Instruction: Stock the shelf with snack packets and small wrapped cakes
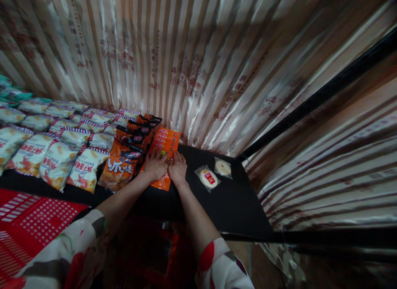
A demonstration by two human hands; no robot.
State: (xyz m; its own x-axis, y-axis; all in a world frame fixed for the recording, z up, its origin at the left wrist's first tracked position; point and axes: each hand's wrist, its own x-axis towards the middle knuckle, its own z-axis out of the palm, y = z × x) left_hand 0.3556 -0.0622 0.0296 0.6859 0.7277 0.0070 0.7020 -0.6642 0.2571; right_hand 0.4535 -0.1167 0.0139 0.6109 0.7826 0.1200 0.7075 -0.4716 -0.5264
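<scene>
My left hand [156, 164] lies with fingers stretched out over flat orange snack packets [169, 136] on the black shelf. Right beside it, my right hand [178, 168] rests on the packets' right side, its fingers extended forward. The packets overlap in a column running away from me, and several printed top strips show beyond my fingers. Their middle is covered by both hands. Just left of my left hand stands a row of puffy orange-and-black snack bags [120, 167].
White snack bags [88, 164] fill rows on the left. Two round, clear-wrapped cakes [208, 178] lie right of my hands on the black shelf [229, 206]. A red perforated basket [40, 222] is at lower left. Patterned curtain [186, 65] and a dark pole [310, 94] border the shelf.
</scene>
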